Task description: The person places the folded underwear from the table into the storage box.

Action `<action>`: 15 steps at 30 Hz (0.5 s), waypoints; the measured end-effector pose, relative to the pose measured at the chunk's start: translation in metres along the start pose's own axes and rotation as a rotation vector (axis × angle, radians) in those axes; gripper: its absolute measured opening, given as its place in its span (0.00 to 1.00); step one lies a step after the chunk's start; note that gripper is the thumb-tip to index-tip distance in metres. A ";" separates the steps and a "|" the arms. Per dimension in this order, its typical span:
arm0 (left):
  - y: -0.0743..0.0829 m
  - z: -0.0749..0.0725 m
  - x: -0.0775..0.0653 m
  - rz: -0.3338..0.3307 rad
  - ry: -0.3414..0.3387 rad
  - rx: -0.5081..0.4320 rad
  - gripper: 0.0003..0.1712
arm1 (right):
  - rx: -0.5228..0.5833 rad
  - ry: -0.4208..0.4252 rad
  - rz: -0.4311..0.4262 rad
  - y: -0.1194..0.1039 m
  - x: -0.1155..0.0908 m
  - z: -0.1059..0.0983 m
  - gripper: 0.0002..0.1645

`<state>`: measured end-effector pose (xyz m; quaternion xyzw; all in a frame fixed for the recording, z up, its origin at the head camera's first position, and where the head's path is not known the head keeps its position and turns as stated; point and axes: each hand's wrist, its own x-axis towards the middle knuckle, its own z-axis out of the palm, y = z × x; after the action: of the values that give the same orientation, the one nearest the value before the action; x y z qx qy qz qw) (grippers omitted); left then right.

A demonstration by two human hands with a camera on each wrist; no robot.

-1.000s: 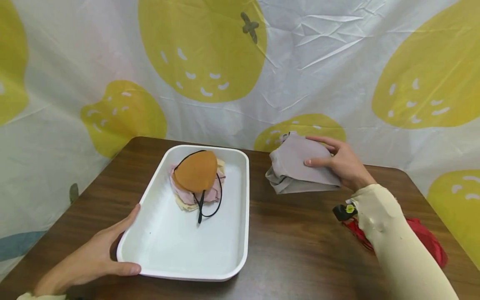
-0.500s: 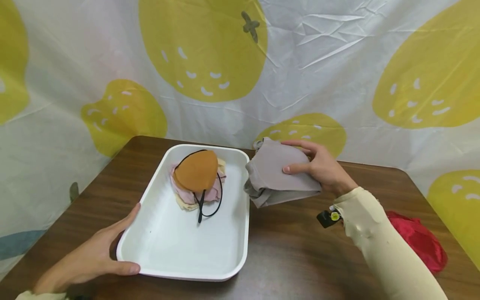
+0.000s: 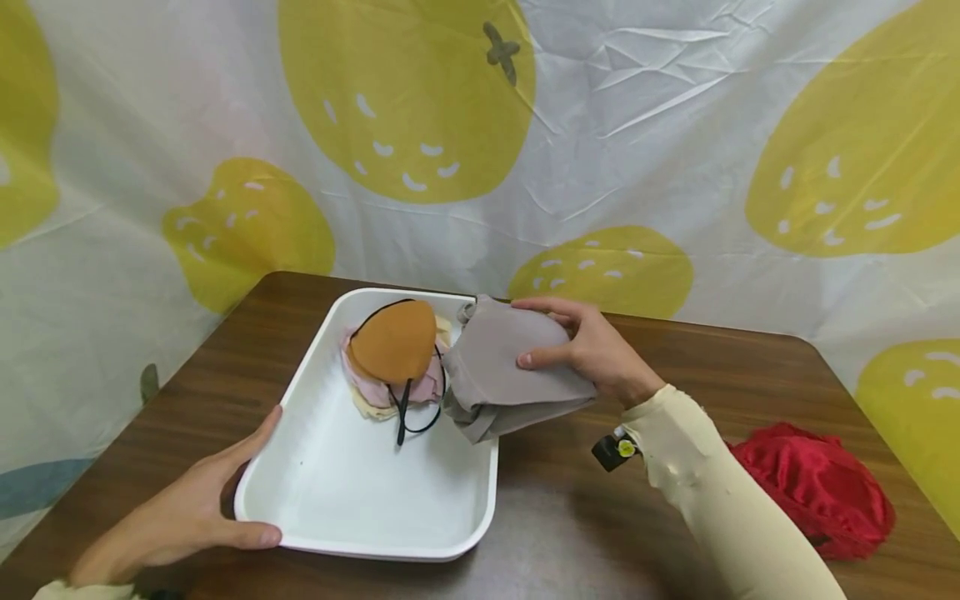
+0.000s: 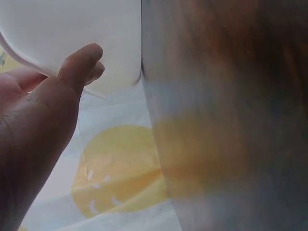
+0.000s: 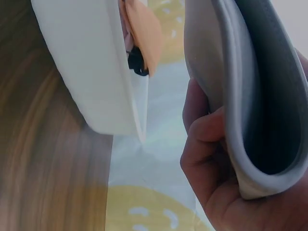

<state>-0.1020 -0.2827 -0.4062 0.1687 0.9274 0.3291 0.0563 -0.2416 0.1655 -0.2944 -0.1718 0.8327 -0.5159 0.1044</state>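
A folded grey cloth garment (image 3: 510,358) is held by my right hand (image 3: 600,350), thumb on its upper face. In the head view it overlaps the right rim of a white tray (image 3: 375,492). The right wrist view shows the folded layers of the grey garment (image 5: 240,96) beside the tray wall (image 5: 86,72). My left hand (image 3: 180,517) grips the tray's near left corner, thumb at the rim, as the left wrist view also shows. Inside the tray, an orange cup-shaped fabric piece (image 3: 393,342) with a black cord lies on crumpled pink cloth (image 3: 371,392) and cream cloth.
On the right of the brown wooden table (image 3: 555,508) lies a shiny red cloth bundle (image 3: 821,492), partly behind my right sleeve. A white curtain (image 3: 420,242) with yellow fruit prints hangs behind the table.
My right hand has carried the grey garment leftward and slightly nearer, from over the table to the tray's right rim. More of the red bundle shows. The left hand and tray stay put.
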 end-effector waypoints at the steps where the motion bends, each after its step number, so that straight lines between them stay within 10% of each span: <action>1: 0.000 0.000 0.000 0.001 0.001 0.001 0.70 | -0.004 -0.003 -0.004 0.000 0.000 0.002 0.43; 15: 0.003 -0.001 0.001 -0.022 -0.023 -0.032 0.70 | -0.073 -0.073 -0.137 -0.004 0.010 0.048 0.41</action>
<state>-0.1022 -0.2807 -0.4032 0.1612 0.9232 0.3411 0.0733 -0.2334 0.1209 -0.3124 -0.2509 0.8328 -0.4847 0.0928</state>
